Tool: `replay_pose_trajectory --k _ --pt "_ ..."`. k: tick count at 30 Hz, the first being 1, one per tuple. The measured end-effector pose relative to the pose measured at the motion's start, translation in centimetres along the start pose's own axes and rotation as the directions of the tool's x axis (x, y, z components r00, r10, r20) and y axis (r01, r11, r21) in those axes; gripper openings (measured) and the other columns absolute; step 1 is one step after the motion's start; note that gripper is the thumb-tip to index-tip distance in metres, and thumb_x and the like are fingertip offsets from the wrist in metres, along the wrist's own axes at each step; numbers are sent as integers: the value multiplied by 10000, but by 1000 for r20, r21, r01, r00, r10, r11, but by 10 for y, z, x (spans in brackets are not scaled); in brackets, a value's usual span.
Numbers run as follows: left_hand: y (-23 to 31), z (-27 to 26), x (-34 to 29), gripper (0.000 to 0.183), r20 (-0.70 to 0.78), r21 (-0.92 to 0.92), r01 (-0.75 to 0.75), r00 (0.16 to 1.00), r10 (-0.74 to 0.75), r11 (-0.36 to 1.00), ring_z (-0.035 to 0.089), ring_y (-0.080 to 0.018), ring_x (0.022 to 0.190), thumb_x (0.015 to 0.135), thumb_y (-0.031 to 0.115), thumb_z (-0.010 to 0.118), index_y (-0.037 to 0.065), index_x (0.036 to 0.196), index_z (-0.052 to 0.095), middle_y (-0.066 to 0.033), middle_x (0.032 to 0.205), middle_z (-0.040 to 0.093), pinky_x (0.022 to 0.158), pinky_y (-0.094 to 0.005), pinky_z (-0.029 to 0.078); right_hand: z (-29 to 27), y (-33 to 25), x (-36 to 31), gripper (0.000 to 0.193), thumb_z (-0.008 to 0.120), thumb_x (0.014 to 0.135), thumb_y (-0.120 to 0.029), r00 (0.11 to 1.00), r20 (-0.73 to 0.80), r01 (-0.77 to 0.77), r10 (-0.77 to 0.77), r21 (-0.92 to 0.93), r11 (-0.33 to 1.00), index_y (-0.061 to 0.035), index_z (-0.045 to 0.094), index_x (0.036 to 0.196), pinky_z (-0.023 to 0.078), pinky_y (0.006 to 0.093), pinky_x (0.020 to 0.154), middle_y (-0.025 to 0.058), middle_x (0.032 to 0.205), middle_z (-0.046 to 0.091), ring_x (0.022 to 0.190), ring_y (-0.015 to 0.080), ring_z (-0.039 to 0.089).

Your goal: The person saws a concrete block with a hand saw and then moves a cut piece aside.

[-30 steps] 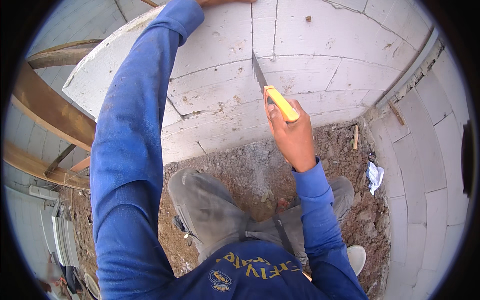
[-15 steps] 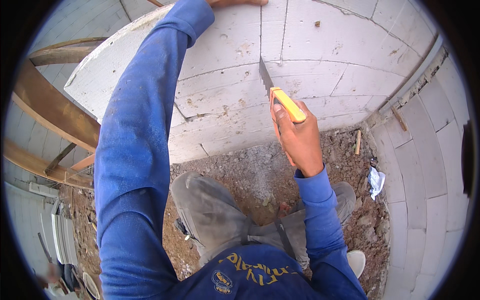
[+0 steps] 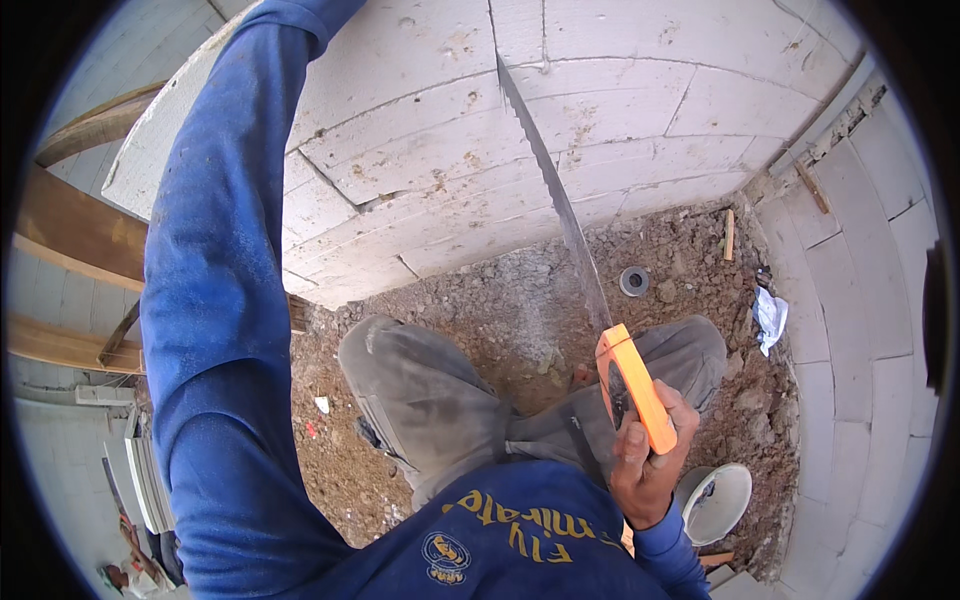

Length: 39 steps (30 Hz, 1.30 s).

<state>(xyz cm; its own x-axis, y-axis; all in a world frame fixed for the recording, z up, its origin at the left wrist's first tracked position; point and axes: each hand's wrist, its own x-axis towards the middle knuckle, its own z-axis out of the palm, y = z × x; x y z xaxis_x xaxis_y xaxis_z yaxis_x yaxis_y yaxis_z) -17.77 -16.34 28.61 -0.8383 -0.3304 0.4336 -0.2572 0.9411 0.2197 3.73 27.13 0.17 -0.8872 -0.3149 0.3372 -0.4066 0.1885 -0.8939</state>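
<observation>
My right hand [image 3: 655,462] is wrapped round the orange handle of a hand saw [image 3: 562,205], low and close to my body. The long toothed blade slants up and away to the left. Its tip sits at the lower end of a thin vertical cut in the white block wall [image 3: 420,130]. My left arm [image 3: 225,220], in a blue sleeve dusted with white, reaches up along the wall; the hand itself is beyond the top edge of the view.
Rough brown soil [image 3: 470,300] lies below the wall, with a grey ring-shaped object [image 3: 634,281] and a crumpled white scrap [image 3: 769,318]. A white bucket [image 3: 722,505] stands by my right knee. Wooden beams [image 3: 85,225] are at left; another block wall [image 3: 850,350] rises at right.
My right hand has drawn the saw back toward my body, so much more of the blade shows. My left hand has left the view at the top.
</observation>
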Motion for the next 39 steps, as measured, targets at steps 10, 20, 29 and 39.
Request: replay_pose_trajectory --k 10,20,29,39 --pt "5 10 3 976 32 -31 -10 999 11 999 720 -378 1029 614 856 733 -36 1004 796 -249 1071 752 901 -433 546 82 -60 200 305 551 1046 -134 996 57 79 -73 -106 991 29 475 1292 534 452 745 279 969 691 828 383 712" --pt "-3 -4 1 1029 -26 39 4 1000 -3 999 712 -389 1050 603 886 706 -51 1019 785 -266 1091 741 915 -431 544 40 -12 81 363 549 1052 -186 999 17 48 -48 -39 998 64 476 1305 505 396 893 209 1139 641 1014 286 667" --pt "-12 5 -1 1081 -5 64 11 1000 -11 998 705 -400 1072 591 915 680 -67 1034 775 -283 1111 730 929 -430 541 66 -30 128 367 580 1036 -137 993 43 113 -111 -43 993 44 463 1334 529 395 883 226 1157 661 1031 284 692" --pt "-2 7 6 1140 -36 147 14 999 -9 989 696 -412 1095 579 948 650 -84 1050 763 -302 1134 719 945 -428 539 69 -32 151 334 587 1043 -160 992 5 126 -126 -56 990 21 485 1303 527 375 861 192 1086 659 968 233 670"
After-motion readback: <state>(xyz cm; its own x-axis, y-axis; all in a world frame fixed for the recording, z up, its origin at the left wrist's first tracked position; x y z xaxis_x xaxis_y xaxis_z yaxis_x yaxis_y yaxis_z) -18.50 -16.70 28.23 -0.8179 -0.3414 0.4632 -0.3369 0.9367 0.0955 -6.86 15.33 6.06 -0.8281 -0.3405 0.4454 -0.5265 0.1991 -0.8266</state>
